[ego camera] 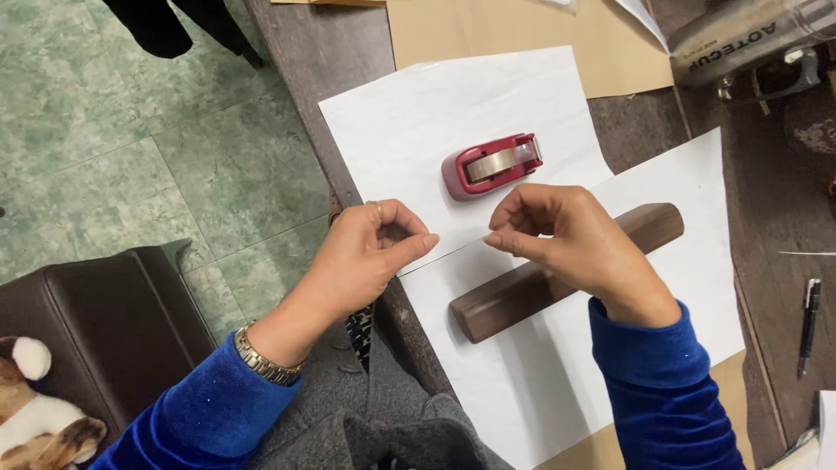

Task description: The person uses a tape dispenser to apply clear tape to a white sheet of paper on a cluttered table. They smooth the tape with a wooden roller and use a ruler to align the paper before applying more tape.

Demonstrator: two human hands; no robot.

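My left hand [370,252] and my right hand [570,239] are held close together above a white paper sheet [697,218], fingertips pinched and facing each other. A thin clear strip of tape [460,237] seems stretched between them, hard to make out. Under my right hand a dark brown wooden block [501,300] lies diagonally on the sheet. A dark red tape dispenser [489,164] sits just beyond my hands on a second white sheet [418,113].
Brown kraft paper [522,35] lies at the far end of the dark wooden table [331,52]. A clear cylinder [749,39] is at top right, a black pen [809,322] at right. Left is green tiled floor [131,130], a brown stool [104,331] and a plush toy [39,409].
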